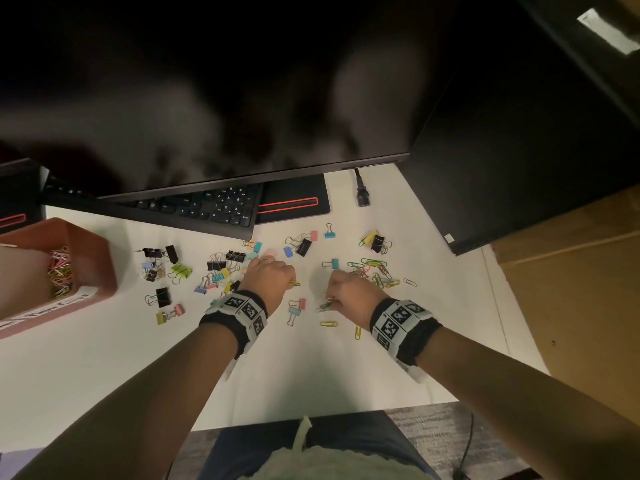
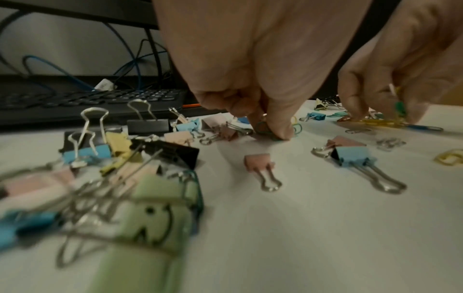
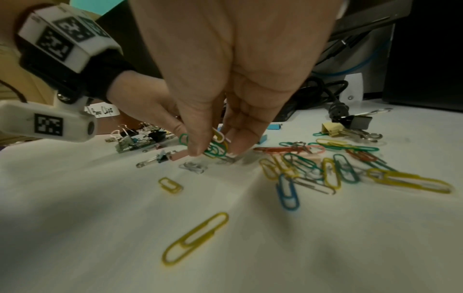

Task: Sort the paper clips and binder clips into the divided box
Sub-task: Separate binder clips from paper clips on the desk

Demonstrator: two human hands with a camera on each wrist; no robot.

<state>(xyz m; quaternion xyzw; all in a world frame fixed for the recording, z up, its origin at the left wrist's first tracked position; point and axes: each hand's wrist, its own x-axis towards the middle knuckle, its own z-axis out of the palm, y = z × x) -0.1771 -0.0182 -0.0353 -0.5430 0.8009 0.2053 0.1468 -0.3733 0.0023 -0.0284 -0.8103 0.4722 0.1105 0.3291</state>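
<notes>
Colourful paper clips (image 1: 377,271) lie in a loose pile on the white desk, right of centre. Binder clips (image 1: 180,270) are scattered to the left and behind. My left hand (image 1: 289,280) pinches green paper clips (image 2: 265,127) against the desk. My right hand (image 1: 330,301) holds a small bunch of paper clips (image 3: 216,147) between thumb and fingers, just above the surface. The reddish divided box (image 1: 93,251) stands at the far left, with paper clips (image 1: 60,271) in one compartment. Its other compartment is cut off by the frame.
A black keyboard (image 1: 207,209) and a monitor (image 1: 242,98) stand behind the clips. A power plug (image 1: 362,195) lies at the back right, beside a black computer case (image 1: 519,168). Loose yellow paper clips (image 3: 195,239) lie near the desk's front edge (image 1: 311,415).
</notes>
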